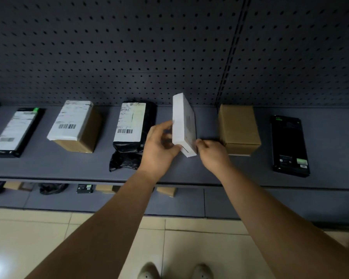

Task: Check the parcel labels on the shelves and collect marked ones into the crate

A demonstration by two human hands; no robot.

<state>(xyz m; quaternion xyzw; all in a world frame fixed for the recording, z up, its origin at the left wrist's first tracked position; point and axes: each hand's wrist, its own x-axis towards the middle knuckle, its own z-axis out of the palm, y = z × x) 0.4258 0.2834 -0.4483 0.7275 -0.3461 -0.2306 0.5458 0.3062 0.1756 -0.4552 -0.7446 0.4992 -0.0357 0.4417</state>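
A flat white box (182, 121) stands tipped up on its edge on the grey shelf (48, 166), held between both hands. My left hand (159, 148) grips its left face and near corner with thumb and fingers. On the other side, my right hand (212, 153) pinches the box's lower right edge. No label shows on the faces turned toward me. Other parcels lie in a row on the same shelf: a black flat box with a white label (16, 131), a brown carton with a label (75, 125), a black poly bag with a label (133, 131), a plain brown carton (239, 129) and a black flat box (288, 144).
A dark pegboard wall (129, 47) backs the shelf. A lower shelf (117, 200) holds several small parcels (85, 188). Beige floor tiles (28, 238) and my shoes (175, 271) are below. No crate is in view.
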